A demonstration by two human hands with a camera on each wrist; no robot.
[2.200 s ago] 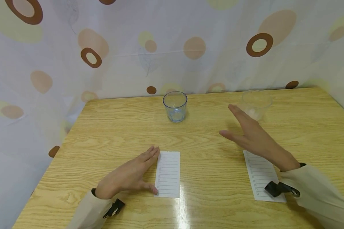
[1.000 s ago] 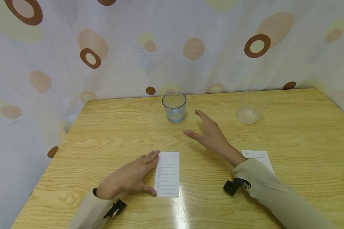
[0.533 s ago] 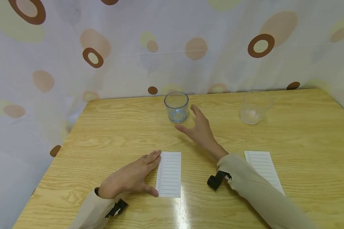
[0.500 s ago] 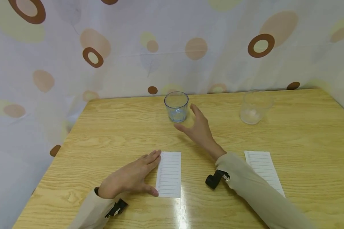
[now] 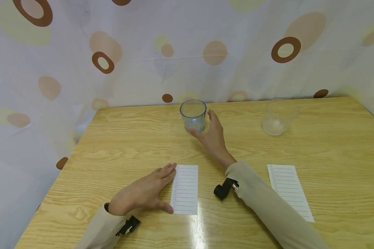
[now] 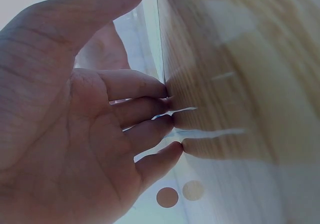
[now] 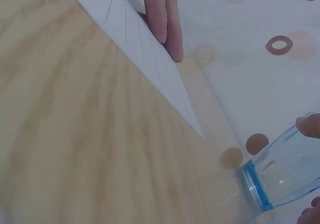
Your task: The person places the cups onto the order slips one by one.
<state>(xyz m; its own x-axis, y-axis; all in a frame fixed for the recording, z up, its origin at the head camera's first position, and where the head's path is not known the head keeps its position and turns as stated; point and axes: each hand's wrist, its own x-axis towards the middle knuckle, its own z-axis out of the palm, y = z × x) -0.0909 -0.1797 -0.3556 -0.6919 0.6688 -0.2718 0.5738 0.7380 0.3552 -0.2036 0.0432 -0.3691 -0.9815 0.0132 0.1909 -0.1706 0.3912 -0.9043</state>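
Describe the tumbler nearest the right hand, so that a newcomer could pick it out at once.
Start with the wooden table and look toward its far side, near the spotted cloth. The tumbler stands beside the spread right hand, and its blue rim and tint set it apart from the colourless cup.

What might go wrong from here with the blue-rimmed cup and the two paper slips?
The right hand curves around one side of the blue-rimmed cup; an uneven push might tip or slide it. The left hand rests at the edge of the left slip, so a shift could drag it. In the head view, the right sleeve overlaps the right slip and might brush it.
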